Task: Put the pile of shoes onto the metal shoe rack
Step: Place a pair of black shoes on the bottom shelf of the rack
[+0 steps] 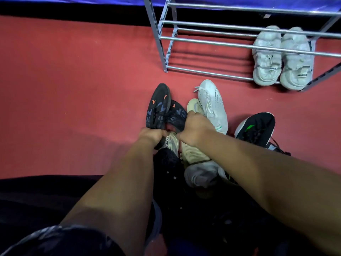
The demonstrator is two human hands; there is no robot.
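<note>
A pile of shoes lies on the red floor in front of me. My left hand (152,134) grips the heel of a black shoe with orange marks (157,106). Its twin (177,115) lies just to the right, and my right hand (195,129) closes on its heel end. Around them lie a white sneaker (214,104), a cream shoe (193,154), a grey shoe (201,175) and a black shoe with a green mark (256,129). The grey metal shoe rack (212,40) stands at the back right, with a pair of chunky white sneakers (282,58) on its lowest bars.
The red floor (73,89) stretches out to the left of the pile. A dark strip and a blue surface (73,0) run along the far edge behind the rack. My dark clothing fills the bottom left.
</note>
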